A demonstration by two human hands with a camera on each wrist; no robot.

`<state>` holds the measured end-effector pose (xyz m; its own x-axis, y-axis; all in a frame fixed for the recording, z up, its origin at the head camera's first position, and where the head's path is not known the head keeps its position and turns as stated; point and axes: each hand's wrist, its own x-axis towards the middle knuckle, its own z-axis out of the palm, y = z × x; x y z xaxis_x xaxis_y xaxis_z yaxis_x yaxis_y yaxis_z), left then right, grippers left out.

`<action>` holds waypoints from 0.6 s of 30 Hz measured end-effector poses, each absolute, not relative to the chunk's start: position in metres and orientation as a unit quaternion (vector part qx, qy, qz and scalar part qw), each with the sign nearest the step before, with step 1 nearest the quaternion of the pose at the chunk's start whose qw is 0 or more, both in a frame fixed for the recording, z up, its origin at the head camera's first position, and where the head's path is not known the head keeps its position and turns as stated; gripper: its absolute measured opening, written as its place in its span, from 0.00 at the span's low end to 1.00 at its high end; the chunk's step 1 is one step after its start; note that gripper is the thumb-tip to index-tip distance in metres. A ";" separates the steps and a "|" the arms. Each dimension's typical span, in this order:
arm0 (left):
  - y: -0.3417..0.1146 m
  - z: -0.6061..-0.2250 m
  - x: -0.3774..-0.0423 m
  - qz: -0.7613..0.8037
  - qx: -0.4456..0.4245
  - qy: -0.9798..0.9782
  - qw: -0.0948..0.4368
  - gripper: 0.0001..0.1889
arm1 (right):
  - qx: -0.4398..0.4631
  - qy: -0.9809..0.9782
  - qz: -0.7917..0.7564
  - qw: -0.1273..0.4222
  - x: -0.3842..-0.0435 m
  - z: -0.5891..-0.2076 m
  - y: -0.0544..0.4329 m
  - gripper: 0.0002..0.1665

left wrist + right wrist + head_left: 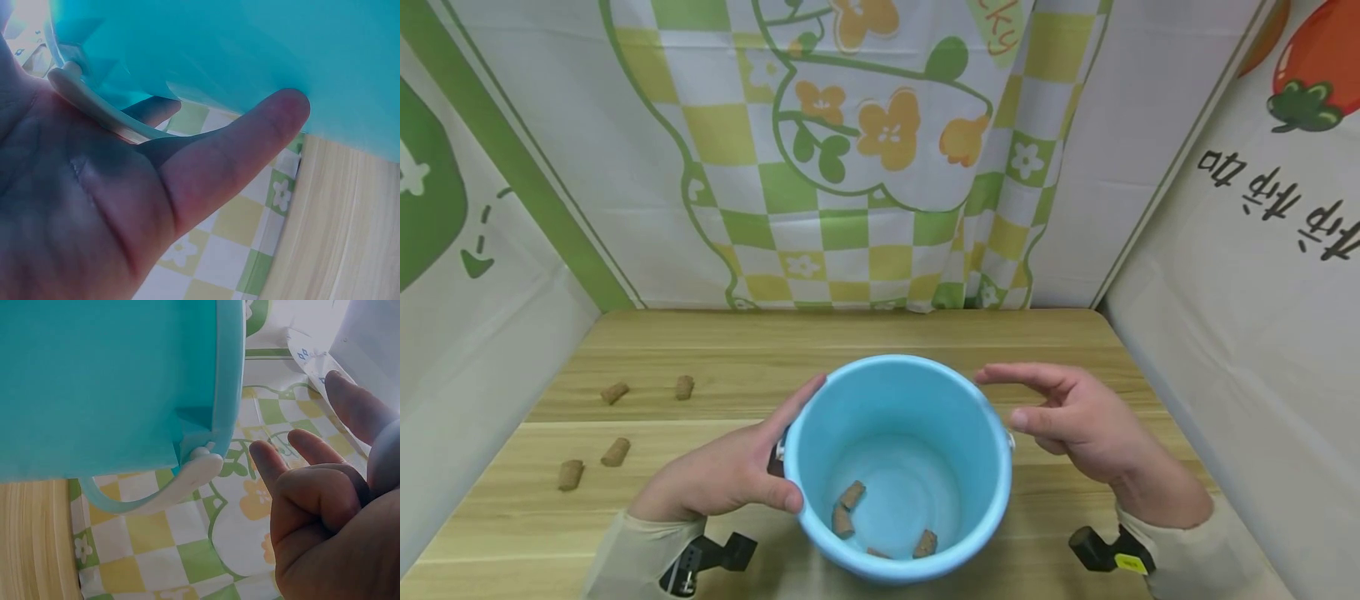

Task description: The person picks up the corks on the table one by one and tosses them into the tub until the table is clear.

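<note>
A light blue plastic bucket (895, 367) stands in the middle of the wooden table, its mouth towards the head camera. Several brown corks (842, 522) lie on its floor, near the front. My left hand (730, 471) rests along the bucket's left side, thumb at the rim. In the left wrist view, a straight finger (244, 150) presses the outer wall, and the white handle (100, 112) crosses the palm. Apart from the bucket on its right, my right hand (1075, 421) holds nothing, with forefinger extended and other fingers (269, 462) loosely bent.
More corks (616, 452) lie scattered on the left of the table (737, 337). A checkered green and yellow curtain (820, 208) hangs behind its back edge. White printed sheets stand at both sides, the right sheet (1247, 333) beyond my right hand.
</note>
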<state>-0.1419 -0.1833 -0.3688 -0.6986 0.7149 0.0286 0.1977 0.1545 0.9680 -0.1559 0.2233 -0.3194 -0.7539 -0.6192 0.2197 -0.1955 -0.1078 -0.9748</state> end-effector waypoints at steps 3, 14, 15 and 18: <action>-0.183 -0.368 -0.142 0.571 0.309 0.724 0.233 0.63 | -0.312 0.653 -0.675 0.148 -0.157 -0.321 0.226 0.27; -0.182 -0.366 -0.142 0.570 0.307 0.724 0.237 0.63 | -0.312 0.622 -0.703 0.147 -0.167 -0.325 0.242 0.27; -0.182 -0.366 -0.142 0.569 0.308 0.725 0.236 0.63 | -0.311 0.621 -0.704 0.147 -0.168 -0.325 0.243 0.27; -0.182 -0.367 -0.142 0.567 0.309 0.727 0.233 0.63 | -0.312 0.621 -0.705 0.142 -0.170 -0.326 0.247 0.27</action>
